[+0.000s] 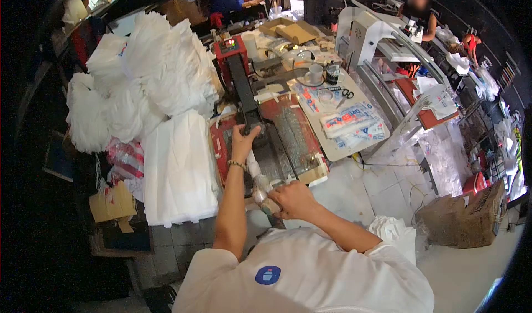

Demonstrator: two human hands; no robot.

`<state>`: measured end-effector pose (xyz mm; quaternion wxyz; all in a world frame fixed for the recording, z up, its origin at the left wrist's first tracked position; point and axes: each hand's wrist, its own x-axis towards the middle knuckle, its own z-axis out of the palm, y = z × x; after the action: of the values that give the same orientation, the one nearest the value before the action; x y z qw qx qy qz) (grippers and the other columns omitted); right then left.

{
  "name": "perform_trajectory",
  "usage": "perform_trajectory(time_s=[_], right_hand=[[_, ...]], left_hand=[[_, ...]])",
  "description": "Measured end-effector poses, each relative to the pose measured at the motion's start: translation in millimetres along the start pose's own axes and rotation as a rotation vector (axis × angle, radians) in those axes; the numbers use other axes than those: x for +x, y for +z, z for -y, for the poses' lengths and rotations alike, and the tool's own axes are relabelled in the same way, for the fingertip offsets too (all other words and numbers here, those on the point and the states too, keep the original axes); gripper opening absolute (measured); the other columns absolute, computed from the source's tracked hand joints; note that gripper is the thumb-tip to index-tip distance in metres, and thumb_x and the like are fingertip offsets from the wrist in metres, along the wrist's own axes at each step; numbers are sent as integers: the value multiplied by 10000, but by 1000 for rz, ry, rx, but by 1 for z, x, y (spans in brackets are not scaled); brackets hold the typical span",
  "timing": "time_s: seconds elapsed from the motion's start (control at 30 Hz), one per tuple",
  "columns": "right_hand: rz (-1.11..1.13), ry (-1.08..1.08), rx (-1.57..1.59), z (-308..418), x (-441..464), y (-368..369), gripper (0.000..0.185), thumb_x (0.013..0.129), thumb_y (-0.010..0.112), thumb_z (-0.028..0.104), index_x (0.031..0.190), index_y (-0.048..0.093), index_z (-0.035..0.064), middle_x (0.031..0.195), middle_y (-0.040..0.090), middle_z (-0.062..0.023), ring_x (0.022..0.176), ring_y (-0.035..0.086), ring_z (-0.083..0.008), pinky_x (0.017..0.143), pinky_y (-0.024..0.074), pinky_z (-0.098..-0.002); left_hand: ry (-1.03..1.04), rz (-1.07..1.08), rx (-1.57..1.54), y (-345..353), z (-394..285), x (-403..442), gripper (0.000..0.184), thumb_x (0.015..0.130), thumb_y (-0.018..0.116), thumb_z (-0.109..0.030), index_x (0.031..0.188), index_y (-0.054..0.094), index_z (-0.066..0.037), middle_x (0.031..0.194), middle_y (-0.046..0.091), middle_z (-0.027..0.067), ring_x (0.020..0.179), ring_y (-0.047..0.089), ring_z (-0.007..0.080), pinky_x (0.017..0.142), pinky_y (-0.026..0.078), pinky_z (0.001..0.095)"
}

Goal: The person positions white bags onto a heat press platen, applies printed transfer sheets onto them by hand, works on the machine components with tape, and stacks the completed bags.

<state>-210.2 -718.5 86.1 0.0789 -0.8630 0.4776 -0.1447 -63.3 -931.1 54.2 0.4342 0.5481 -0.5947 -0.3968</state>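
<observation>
A heat press with a red control box [230,48] and a long black arm [240,80] stands in front of me. My left hand [244,143] is closed at the front end of that arm, around a dark part mostly hidden by the fingers. Below it, a lever handle [260,182] wrapped in pale tape points toward my body. My right hand [295,201] grips the handle near its lower end. The press's red-edged bed [285,119], with a worn grey surface and bits of tape along its rim, lies under the arm.
White fabric stacks [180,169] and bundles [160,63] crowd the left. On the right, a board [339,153] carries printed plastic packs [354,120], scissors [347,94] and mugs [315,73]. Beyond are a large machine frame [364,36], a cardboard box [463,216] and another person [426,22].
</observation>
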Motion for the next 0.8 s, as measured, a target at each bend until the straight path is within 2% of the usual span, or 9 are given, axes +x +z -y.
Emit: perform_trajectory(time_s=[0.1,0.17,0.2,0.33,0.4,0.43,0.5,0.73,0.8], right_hand=[[82,9,-29,2,1,-7,529,628,840,404,1019,659,97,838,679,-93,768,689,-295,669,526,-437],[59,-5,-17,2,0,-6,525,629,842,407,1000,644,92,819,667,-87,758,681,-290,658,515,-429],[58,-2,-19,1,0,-5,515,629,842,409,979,637,91,814,662,-84,753,677,-289,653,509,-428],[23,-15,-14,0,0,-4,498,622,846,404,940,623,93,802,651,-81,741,667,-288,654,495,-424],[23,-11,-9,-1,0,-2,499,620,848,400,941,623,92,799,649,-81,746,667,-288,663,496,-422],[21,-8,-5,-1,0,-1,499,618,849,396,941,623,90,797,647,-80,750,666,-288,672,496,-421],[26,-6,-5,-1,0,-2,498,617,850,395,938,622,89,795,644,-81,753,665,-288,674,493,-419],[36,1,14,1,0,-6,490,618,851,397,917,614,89,802,642,-82,769,663,-290,675,474,-423],[39,1,12,0,0,-5,488,620,850,397,916,614,89,803,642,-82,773,664,-290,680,476,-423]], left_hand=[[-52,0,47,3,20,14,763,792,814,-464,1251,491,54,1190,602,205,1040,610,264,916,479,377],[23,-15,56,4,26,16,829,770,803,-531,1299,484,21,973,623,108,702,574,164,620,481,313],[-72,39,12,2,16,12,790,795,807,-474,1279,480,57,1231,580,213,1084,590,280,940,467,384],[-79,11,70,-1,0,3,769,794,811,-467,1261,489,52,1139,623,189,989,627,246,873,497,365],[-105,50,-18,-4,-19,-7,746,792,818,-457,1244,497,43,997,657,139,848,638,195,772,516,330],[-106,51,-18,-3,-18,-6,746,792,818,-457,1244,497,43,997,657,139,848,638,195,772,516,330],[-82,28,-16,-2,-13,-4,720,790,822,-449,1220,509,36,885,654,89,738,610,156,695,509,300],[-57,-8,16,0,-3,1,671,787,824,-442,1172,532,24,991,640,111,802,596,170,737,504,315],[-73,1,-13,0,-8,-2,664,789,821,-441,1163,533,26,1042,634,123,845,596,181,782,499,320]])
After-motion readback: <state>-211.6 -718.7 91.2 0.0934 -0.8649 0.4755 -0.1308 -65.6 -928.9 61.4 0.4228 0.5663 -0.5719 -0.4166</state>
